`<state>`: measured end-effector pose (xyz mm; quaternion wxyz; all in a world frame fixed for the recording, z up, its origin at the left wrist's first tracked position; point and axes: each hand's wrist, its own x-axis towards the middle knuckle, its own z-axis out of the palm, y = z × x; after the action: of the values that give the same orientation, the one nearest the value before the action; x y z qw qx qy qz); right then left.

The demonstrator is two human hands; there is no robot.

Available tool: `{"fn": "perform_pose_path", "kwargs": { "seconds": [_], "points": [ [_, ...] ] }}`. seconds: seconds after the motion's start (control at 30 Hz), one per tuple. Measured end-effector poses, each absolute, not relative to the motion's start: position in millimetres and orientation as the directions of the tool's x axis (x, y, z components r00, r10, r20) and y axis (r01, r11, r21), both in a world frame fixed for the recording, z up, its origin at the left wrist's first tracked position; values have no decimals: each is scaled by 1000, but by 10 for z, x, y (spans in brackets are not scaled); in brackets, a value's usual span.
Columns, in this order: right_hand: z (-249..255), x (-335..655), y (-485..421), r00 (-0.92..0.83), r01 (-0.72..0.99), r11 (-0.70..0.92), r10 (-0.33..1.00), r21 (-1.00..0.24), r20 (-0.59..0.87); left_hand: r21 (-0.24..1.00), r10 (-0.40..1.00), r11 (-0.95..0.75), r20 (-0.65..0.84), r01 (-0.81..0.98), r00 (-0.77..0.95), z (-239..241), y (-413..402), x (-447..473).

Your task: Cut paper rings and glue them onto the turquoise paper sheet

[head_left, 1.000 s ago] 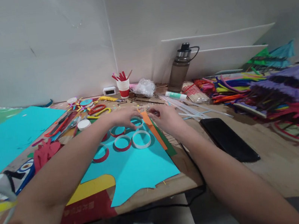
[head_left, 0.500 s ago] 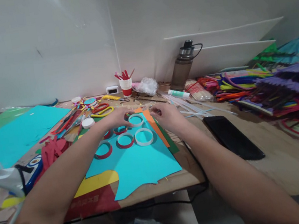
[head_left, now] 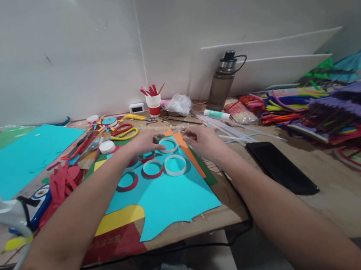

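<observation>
Both my arms reach forward over a cyan paper sheet with several paper rings on it. My left hand has curled fingers touching the far white ring. My right hand is just right of that ring, fingers bent and pinched near an orange paper strip; what they hold is hidden. A second white ring and red rings lie nearer me.
A black phone lies right of my right arm. Pipe cleaners pile at the right. A water bottle, red cup, scissors and a large cyan sheet line the back and left.
The view shifted slightly. My hands stay on the far white ring and have barely moved; the ring sits a little farther right under my left fingers.
</observation>
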<state>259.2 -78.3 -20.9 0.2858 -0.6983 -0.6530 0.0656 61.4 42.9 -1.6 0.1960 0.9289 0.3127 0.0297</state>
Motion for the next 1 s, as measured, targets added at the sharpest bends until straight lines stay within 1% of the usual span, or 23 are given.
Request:
{"fn": "perform_pose_path", "kwargs": {
  "seconds": [0.17, 0.3, 0.4, 0.47, 0.57, 0.7, 0.8, 1.0],
  "points": [
    [-177, 2583, -806, 137, 881, 14, 949, -473, 283, 379, 592, -739, -31, 558, 805, -34, 467, 604],
    [-216, 2584, -781, 135, 889, 8, 951, -457, 278, 345, 558, -768, -53, 540, 828, -54, 479, 616],
    [-270, 2569, -762, 125, 888, 13, 955, -459, 268, 331, 560, -767, -75, 550, 825, -67, 470, 632],
    [-291, 2545, -766, 94, 888, 44, 957, -458, 274, 333, 569, -758, -82, 561, 818, -76, 465, 641],
    [-288, 2497, -789, -7, 896, 135, 957, -423, 291, 333, 566, -759, -84, 559, 820, -89, 468, 648],
    [-280, 2436, -822, -142, 908, 215, 966, -360, 218, 343, 552, -769, -68, 539, 831, -108, 483, 644],
    [-304, 2404, -840, -152, 921, 205, 972, -331, 179, 346, 549, -772, -59, 533, 834, -123, 493, 639],
    [-353, 2381, -847, -148, 932, 197, 973, -304, 177, 358, 540, -776, -48, 519, 841, -157, 497, 637]
  ]
}}
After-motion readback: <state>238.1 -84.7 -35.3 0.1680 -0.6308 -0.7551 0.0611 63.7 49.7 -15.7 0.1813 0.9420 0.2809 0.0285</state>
